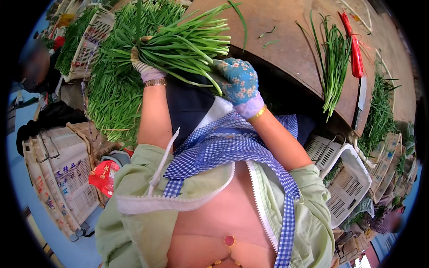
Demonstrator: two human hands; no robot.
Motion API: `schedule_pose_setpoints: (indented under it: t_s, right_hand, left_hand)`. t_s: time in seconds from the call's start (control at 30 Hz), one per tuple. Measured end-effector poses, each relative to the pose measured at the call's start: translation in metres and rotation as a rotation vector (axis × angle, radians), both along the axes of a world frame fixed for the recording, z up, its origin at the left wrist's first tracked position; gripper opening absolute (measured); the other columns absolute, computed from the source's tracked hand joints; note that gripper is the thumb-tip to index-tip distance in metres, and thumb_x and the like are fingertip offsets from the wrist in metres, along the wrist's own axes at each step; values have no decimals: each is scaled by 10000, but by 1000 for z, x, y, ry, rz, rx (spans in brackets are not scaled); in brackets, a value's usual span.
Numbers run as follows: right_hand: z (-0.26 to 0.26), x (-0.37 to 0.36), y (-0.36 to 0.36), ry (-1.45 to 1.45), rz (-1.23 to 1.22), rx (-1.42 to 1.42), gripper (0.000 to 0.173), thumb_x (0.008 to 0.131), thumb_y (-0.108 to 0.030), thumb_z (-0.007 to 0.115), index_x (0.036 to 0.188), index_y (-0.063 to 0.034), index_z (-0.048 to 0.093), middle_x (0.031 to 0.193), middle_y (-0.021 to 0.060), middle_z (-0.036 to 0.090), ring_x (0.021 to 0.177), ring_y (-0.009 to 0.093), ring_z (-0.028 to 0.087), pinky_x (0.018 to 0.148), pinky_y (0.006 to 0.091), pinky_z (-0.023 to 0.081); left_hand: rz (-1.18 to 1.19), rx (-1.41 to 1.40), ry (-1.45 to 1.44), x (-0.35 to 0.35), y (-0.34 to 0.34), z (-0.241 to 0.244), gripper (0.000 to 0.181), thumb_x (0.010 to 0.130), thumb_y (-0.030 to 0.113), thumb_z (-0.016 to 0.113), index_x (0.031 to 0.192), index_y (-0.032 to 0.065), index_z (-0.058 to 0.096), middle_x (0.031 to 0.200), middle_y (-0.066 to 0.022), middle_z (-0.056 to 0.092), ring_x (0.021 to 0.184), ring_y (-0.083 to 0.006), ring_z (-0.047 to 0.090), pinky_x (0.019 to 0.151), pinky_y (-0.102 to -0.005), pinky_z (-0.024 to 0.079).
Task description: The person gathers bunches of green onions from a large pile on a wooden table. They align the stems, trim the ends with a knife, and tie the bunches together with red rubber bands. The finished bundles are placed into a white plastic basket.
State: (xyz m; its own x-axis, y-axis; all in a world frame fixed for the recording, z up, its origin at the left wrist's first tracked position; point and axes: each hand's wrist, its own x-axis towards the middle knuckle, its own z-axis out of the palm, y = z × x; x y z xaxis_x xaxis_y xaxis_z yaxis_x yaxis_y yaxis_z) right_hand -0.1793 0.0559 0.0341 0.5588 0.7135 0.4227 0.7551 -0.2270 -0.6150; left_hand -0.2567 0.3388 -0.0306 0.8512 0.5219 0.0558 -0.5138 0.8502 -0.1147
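Observation:
My left hand (144, 63), in a striped glove, is closed around a bunch of long green leafy stalks (187, 47), which look like garlic chives; the pale cut ends point right. At those ends is my right hand (238, 80), in a blue flowered glove with its fingers curled. Whether it grips any stalks cannot be told. A large heap of the same greens (114, 100) lies under and beside my left hand. On the brown table (285, 33) to the right rests a smaller bunch (335, 63), beside a bundle of red ties (353, 50).
A knife blade (362, 93) lies at the table's right edge. White plastic crates (348, 184) stand at the right, with more greens (378, 114) above them. Stacked crates (73, 177) and a red packet (104, 177) are at the left. Another person (35, 67) is at the upper left.

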Motion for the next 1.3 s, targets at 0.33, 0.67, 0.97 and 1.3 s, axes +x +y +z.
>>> schedule_pose_setpoints:
  t_s: [0.33, 0.67, 0.97, 1.3]
  right_hand:
    - [-63, 28, -73, 906, -386, -22, 216, 759, -186, 686, 921, -45, 666, 833, 91, 667, 750, 168, 625, 673, 267, 464]
    - [15, 21, -24, -15, -123, 38, 286, 703, -132, 678, 987, -143, 636, 860, 104, 640, 798, 296, 605, 725, 397, 472]
    - [-8, 14, 4, 333, -119, -187, 238, 738, -296, 644, 841, -83, 654, 834, 132, 627, 801, 323, 599, 707, 413, 466]
    - [-46, 29, -57, 84, -405, -723, 157, 771, -268, 596, 809, -117, 578, 712, 130, 624, 660, 322, 620, 568, 436, 490]
  left_hand:
    - [109, 227, 98, 5, -11, 3, 263, 714, 113, 670, 971, 62, 641, 948, -158, 647, 942, -289, 586, 901, -491, 437]
    - [102, 297, 134, 7, -24, 18, 269, 665, 37, 683, 930, 76, 656, 899, -71, 663, 917, -244, 573, 907, -449, 426]
    - [123, 326, 119, 2, -23, 10, 251, 663, 38, 699, 896, 118, 655, 857, -2, 662, 941, -210, 558, 963, -449, 367]
    - [93, 209, -12, -1, -18, 2, 209, 642, 27, 692, 826, 123, 669, 911, -24, 655, 947, -196, 550, 1079, -477, 233]
